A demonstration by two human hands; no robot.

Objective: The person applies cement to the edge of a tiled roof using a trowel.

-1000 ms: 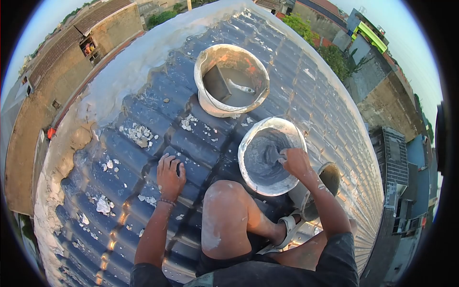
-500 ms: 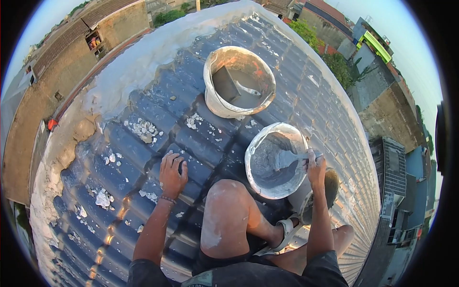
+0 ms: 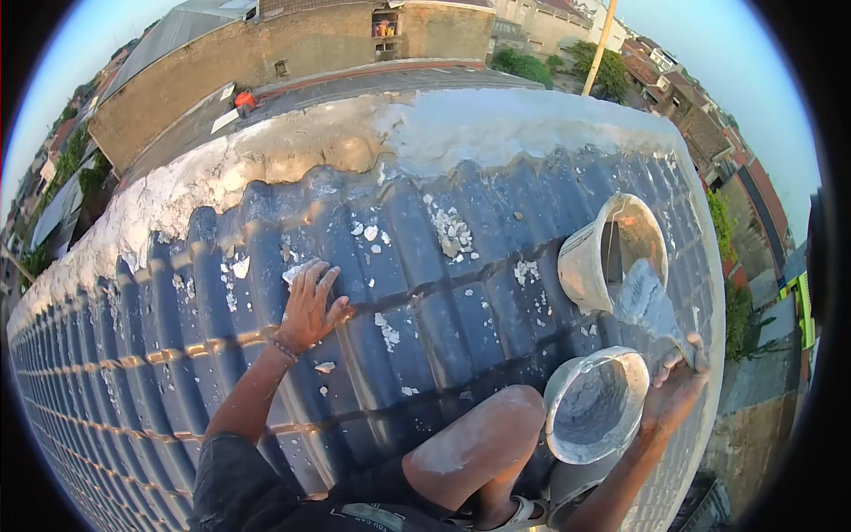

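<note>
Now my right hand grips the loaded trowel above the 2 buckets; left hand lies spread on the roof tiles; next, carrying mortar steadily to the ridge

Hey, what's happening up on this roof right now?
A person sits on a dark blue corrugated tile roof. The right hand holds a mortar-coated trowel lifted above a small white bucket of grey mortar. The left hand rests flat on the tiles among white mortar chips. A second white bucket sits beyond.
</note>
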